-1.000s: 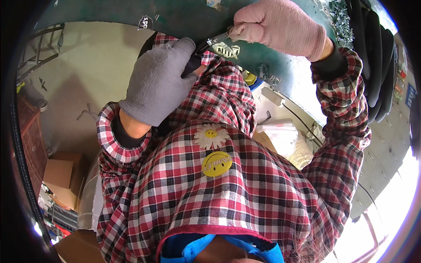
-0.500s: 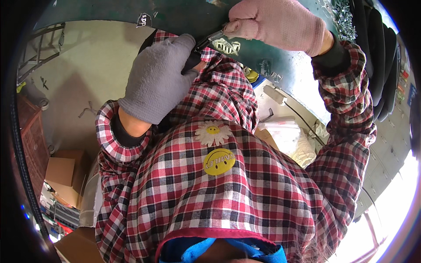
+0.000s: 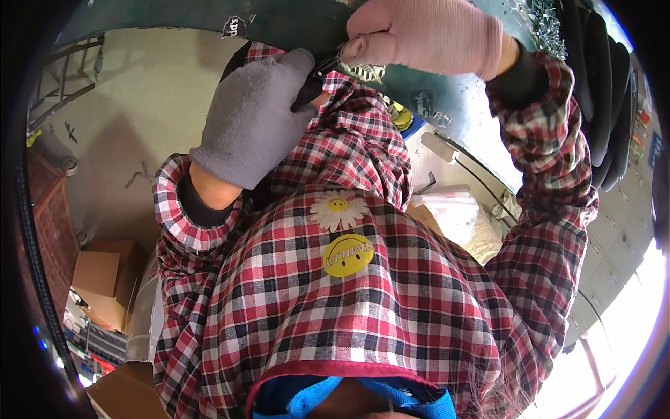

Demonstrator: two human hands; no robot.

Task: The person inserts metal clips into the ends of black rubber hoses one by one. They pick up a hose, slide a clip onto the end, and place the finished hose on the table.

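My left hand (image 3: 255,119), in a grey knitted glove, is closed around a black piece (image 3: 308,91) whose kind I cannot make out; most of it is hidden by the fingers. My right hand (image 3: 436,38), in a pinkish glove, pinches a thin dark metal piece (image 3: 326,67) between thumb and fingers. That piece's free end meets the black one at my left thumb; whether the two are joined cannot be seen. Both hands are close together over my lap, at the near edge of a dark green table (image 3: 174,15).
Shiny metal shavings or small parts (image 3: 546,28) lie on the table at the right, beside thick black hoses (image 3: 597,91). Below the table are a white plastic bag (image 3: 447,213) and a cable. Cardboard boxes (image 3: 98,272) and a reddish-brown cabinet (image 3: 49,216) stand at the left.
My right hand has moved left and slightly down, toward my left hand. Less of the thin metal piece shows between them. My left hand has barely shifted.
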